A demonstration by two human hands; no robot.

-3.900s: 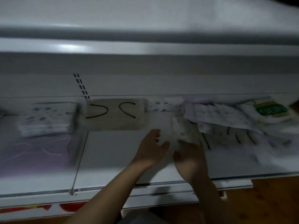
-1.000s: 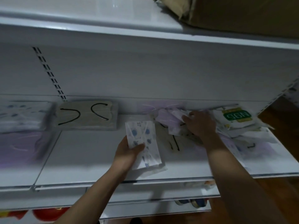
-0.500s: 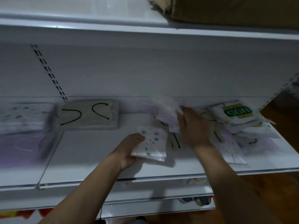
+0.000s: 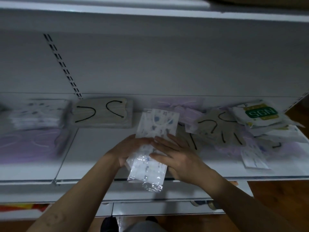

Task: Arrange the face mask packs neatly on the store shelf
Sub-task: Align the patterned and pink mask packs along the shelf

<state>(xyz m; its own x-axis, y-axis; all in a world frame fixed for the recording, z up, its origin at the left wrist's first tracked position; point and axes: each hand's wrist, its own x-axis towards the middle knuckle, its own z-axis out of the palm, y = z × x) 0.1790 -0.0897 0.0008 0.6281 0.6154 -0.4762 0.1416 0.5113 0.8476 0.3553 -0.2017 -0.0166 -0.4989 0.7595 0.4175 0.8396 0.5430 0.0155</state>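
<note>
Lettering that I can read sits on one item only: a white pack with a green label [image 4: 260, 113] at the right end of the white metal shelf [image 4: 100, 148], its "N95" upside down from my view. Nothing else is legible to me.

Both hands are together over the front middle of the shelf, holding blue-printed white face mask packs in clear wrap [image 4: 148, 169]. The left hand [image 4: 128, 149] cups them from the left side and beneath, curled round their edge. The right hand [image 4: 177, 156] lies flat on top, fingers straight, thumb across the wrap. The near end of the packs overhangs the shelf's front lip. I cannot tell how many packs are in the bundle.

At the back left lies a blurred stack of white packs with blue print [image 4: 36, 113], with lilac packs [image 4: 28, 144] in front of it. Just right of that stack is a neat pile of beige masks with black ear loops [image 4: 102, 113]. Right of the hands is a loose, overlapping heap of beige, lilac and white packs [image 4: 220, 129], the N95 pack at its back.
</note>
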